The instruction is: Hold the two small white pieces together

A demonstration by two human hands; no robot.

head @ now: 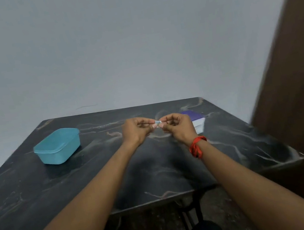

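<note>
Dark marbled table (156, 173) set against a plain pale wall (115, 41). Above the table's middle, a small pale-blue item (158, 122), too small to identify, is pinched between both hands. Left hand (134, 130) and right hand (177, 127) each have fingers curled, fingertips meeting on the item. Red thread (197, 146) on right wrist. Purple-and-white box (196, 120) just behind right hand; open blue tub (58, 145) well apart at left.

Tiny pale blue-and-white piece (158, 122), held above dark table, too small to identify
</note>
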